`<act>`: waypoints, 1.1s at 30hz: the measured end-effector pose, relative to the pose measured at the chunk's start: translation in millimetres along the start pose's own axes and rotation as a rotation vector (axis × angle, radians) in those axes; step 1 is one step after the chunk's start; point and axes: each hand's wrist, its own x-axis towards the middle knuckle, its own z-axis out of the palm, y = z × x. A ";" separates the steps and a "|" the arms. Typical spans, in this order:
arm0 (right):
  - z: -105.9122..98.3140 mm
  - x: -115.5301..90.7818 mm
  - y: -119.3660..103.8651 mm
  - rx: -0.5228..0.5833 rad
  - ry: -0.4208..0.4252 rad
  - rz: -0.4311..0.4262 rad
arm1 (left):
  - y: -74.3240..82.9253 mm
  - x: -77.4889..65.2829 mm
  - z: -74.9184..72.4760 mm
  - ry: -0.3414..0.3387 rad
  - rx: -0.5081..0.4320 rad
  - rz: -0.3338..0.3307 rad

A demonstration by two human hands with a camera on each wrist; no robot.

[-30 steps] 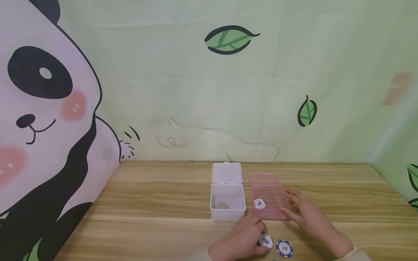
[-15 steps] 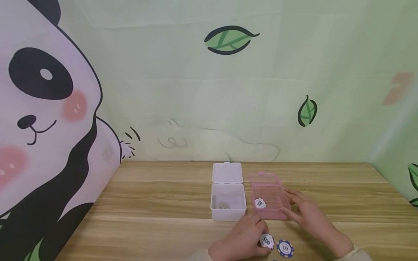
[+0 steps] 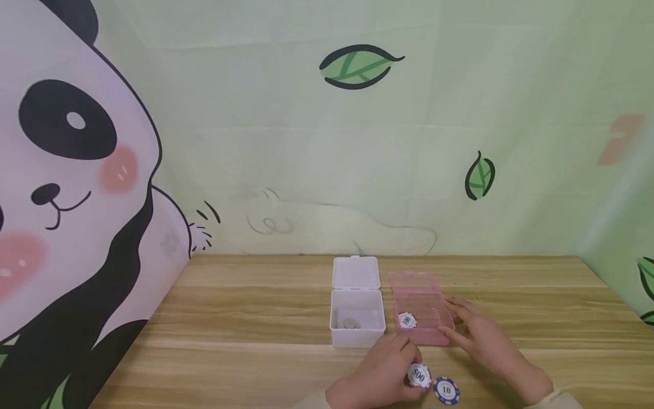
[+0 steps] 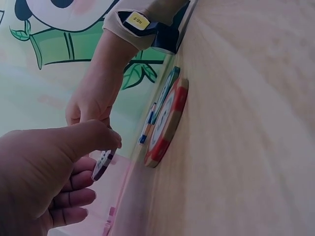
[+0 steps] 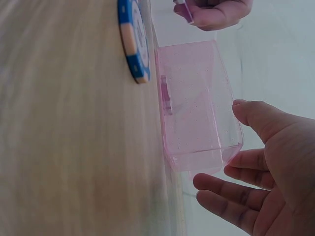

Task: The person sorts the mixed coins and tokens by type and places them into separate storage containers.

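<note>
My left hand (image 3: 383, 372) pinches a white poker chip marked 500 (image 3: 419, 375) between thumb and fingers. In the left wrist view this chip (image 4: 102, 164) is tilted above the wood, its edge dark purple and white. My right hand (image 3: 482, 338) touches the right side of a pink see-through box (image 3: 424, 336), thumb at the near corner, fingers relaxed along the side. The box's lid stands open at the back. Inside lies a white chip marked 100 (image 3: 407, 320). A blue chip marked 10 (image 3: 447, 390) lies on the table beside the left hand.
Left of the pink box stands an open white box (image 3: 356, 339) with silvery coins (image 3: 349, 323) in it. A red chip (image 4: 170, 123) and a green chip (image 4: 166, 93) lie on the wooden table (image 3: 230, 318). A panda-print cloth (image 3: 286, 142) hangs behind.
The 500 chip has shifted very slightly right and up in my left hand. The right hand and the boxes stay in place; the head view tilts a little.
</note>
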 end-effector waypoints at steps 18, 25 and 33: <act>0.0 0.6 0.4 -0.012 0.016 -0.005 | -1.7 12.0 -15.9 0.130 0.080 0.037; 2.0 0.3 2.4 -0.002 0.016 -0.014 | -6.9 18.1 -20.1 0.134 0.101 0.016; 0.5 -0.3 1.8 0.002 0.010 -0.009 | -12.9 26.1 -27.0 0.130 0.103 0.003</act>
